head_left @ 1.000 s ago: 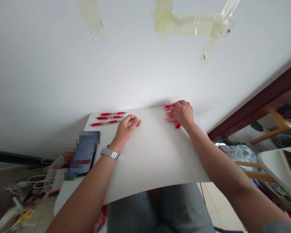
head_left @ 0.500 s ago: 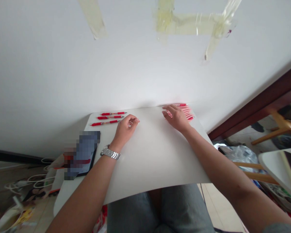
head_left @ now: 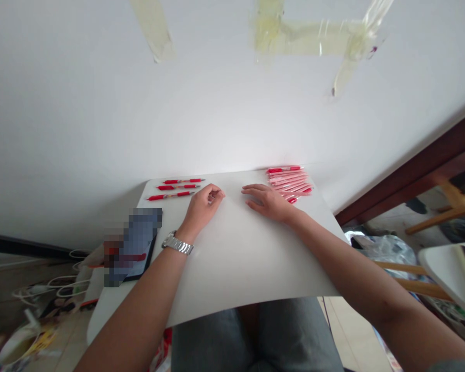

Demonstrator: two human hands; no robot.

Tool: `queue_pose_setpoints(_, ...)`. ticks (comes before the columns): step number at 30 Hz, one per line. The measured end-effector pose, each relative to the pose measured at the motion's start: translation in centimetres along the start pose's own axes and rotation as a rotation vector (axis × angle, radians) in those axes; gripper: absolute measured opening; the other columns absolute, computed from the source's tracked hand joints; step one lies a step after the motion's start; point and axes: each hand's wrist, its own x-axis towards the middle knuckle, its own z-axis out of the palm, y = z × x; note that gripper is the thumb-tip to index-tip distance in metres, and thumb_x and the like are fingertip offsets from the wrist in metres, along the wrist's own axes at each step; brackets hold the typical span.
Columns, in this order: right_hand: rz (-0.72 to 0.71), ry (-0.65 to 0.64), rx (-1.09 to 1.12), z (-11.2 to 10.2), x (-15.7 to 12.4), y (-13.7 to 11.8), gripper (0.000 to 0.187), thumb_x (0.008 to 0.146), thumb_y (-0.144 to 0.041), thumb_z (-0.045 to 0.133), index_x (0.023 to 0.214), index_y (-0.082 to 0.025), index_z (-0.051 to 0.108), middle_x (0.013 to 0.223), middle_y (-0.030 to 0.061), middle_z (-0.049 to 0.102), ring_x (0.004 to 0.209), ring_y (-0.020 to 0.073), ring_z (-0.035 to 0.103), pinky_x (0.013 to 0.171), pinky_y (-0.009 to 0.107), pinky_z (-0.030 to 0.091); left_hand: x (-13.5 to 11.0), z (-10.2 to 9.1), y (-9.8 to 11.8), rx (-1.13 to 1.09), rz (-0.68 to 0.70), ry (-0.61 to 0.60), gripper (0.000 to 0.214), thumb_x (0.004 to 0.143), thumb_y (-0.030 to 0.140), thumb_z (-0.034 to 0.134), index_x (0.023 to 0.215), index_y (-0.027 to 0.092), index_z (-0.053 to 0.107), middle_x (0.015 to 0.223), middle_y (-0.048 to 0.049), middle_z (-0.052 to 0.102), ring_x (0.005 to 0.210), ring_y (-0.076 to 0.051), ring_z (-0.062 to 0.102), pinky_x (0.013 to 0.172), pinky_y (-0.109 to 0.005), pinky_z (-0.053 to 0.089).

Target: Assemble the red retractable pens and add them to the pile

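My left hand [head_left: 206, 205] rests on the table with its fingers curled in a loose fist, and no object shows in it. Just left of it lie three red pens [head_left: 181, 181], spaced apart in a rough column, their tips pointing right. My right hand [head_left: 266, 201] is held over the middle of the table, palm down, fingers stretched out and empty. Behind and to the right of it sits a pile of slim pink sticks [head_left: 289, 180], whose exact kind I cannot make out. A red pen [head_left: 284, 169] lies along the pile's far side; red ends show near my wrist.
A phone [head_left: 139, 243], partly pixelated, lies at the left of the white table [head_left: 240, 263]. The wall [head_left: 217, 113] with yellowed tape [head_left: 306, 37] rises right behind the table. Cables and a bucket [head_left: 17, 349] are on the floor to the left; a second white tabletop [head_left: 445, 263] is at the right.
My right hand has moved left and nearer to me, off the pink pile, which is now in fuller view. My left hand stays in place, fingers still curled.
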Motion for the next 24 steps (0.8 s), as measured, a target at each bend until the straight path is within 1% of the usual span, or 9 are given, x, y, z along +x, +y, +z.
queue_pose_setpoints(4, -0.024, -0.022, -0.001, 0.1, -0.1, 0.0, 0.036, 0.104, -0.03, 0.062, 0.139, -0.023, 0.071, 0.145, 0.0158, 0.07, 0.134, 0.0307, 0.069, 0.113, 0.054, 0.058, 0.0, 0.0, 0.1, 0.0, 0.002, -0.004, 0.026, 0.1, 0.049, 0.062, 0.092, 0.025, 0.068, 0.097, -0.0053, 0.079, 0.092, -0.025, 0.073, 0.088, -0.038, 0.056)
queue_pose_setpoints(8, -0.044, -0.026, -0.002, 0.1, -0.2, 0.3, 0.035, 0.105, -0.03, 0.061, 0.138, -0.024, 0.07, 0.144, 0.0153, 0.07, 0.134, 0.0299, 0.068, 0.114, 0.052, 0.057, 0.0, 0.0, 0.1, -0.003, 0.0, 0.0, 0.025, 0.1, 0.048, 0.063, 0.091, 0.025, 0.067, 0.095, -0.0043, 0.078, 0.092, -0.024, 0.074, 0.088, -0.037, 0.056)
queue_pose_setpoints(12, -0.051, -0.013, -0.007, 0.0, -0.1, 0.5, 0.032, 0.106, -0.031, 0.059, 0.134, -0.021, 0.072, 0.142, 0.0163, 0.07, 0.129, 0.0298, 0.069, 0.111, 0.051, 0.058, 0.0, 0.0, 0.1, -0.002, 0.002, 0.0, 0.025, 0.1, 0.048, 0.064, 0.091, 0.025, 0.067, 0.094, -0.0038, 0.078, 0.092, -0.024, 0.074, 0.087, -0.037, 0.056)
queue_pose_setpoints(15, -0.058, 0.005, -0.014, -0.4, 0.1, 0.7, 0.029, 0.106, -0.031, 0.058, 0.131, -0.023, 0.072, 0.138, 0.0146, 0.071, 0.125, 0.0292, 0.07, 0.109, 0.051, 0.058, 0.0, 0.0, 0.0, -0.004, 0.002, 0.001, 0.026, 0.1, 0.049, 0.064, 0.091, 0.025, 0.067, 0.094, -0.004, 0.078, 0.091, -0.024, 0.074, 0.087, -0.037, 0.056)
queue_pose_setpoints(17, -0.051, 0.027, -0.038, -0.8, 0.1, 0.8, 0.026, 0.106, -0.03, 0.057, 0.127, -0.024, 0.072, 0.131, 0.0131, 0.073, 0.12, 0.029, 0.069, 0.106, 0.051, 0.057, 0.0, 0.0, 0.1, -0.003, 0.002, 0.001, 0.026, 0.1, 0.049, 0.064, 0.091, 0.025, 0.067, 0.094, -0.004, 0.078, 0.092, -0.024, 0.074, 0.087, -0.037, 0.056)
queue_pose_setpoints(19, -0.01, 0.052, -0.089, -1.5, 0.1, 0.8, 0.023, 0.104, -0.03, 0.06, 0.123, -0.024, 0.073, 0.122, 0.0123, 0.072, 0.112, 0.0294, 0.069, 0.102, 0.05, 0.057, 0.0, 0.0, 0.1, -0.006, -0.002, 0.0, 0.026, 0.1, 0.049, 0.064, 0.091, 0.025, 0.067, 0.095, -0.004, 0.078, 0.092, -0.024, 0.074, 0.087, -0.037, 0.056)
queue_pose_setpoints(21, 0.04, 0.075, -0.143, -2.2, -0.1, 0.9, 0.02, 0.102, -0.028, 0.064, 0.119, -0.023, 0.072, 0.115, 0.0119, 0.07, 0.108, 0.0298, 0.066, 0.101, 0.049, 0.056, -0.1, 0.0, 0.2, -0.008, -0.005, 0.0, 0.026, 0.1, 0.049, 0.064, 0.091, 0.024, 0.066, 0.095, -0.0042, 0.079, 0.092, -0.024, 0.074, 0.086, -0.036, 0.056)
queue_pose_setpoints(24, 0.13, 0.081, -0.205, -3.3, -0.6, 0.9, 0.021, 0.097, -0.023, 0.07, 0.118, -0.024, 0.069, 0.118, 0.0122, 0.066, 0.109, 0.0307, 0.063, 0.1, 0.047, 0.054, -0.1, -0.1, 0.4, -0.008, -0.005, 0.001, 0.027, 0.1, 0.049, 0.064, 0.09, 0.024, 0.066, 0.094, -0.0041, 0.078, 0.091, -0.024, 0.073, 0.085, -0.036, 0.055)
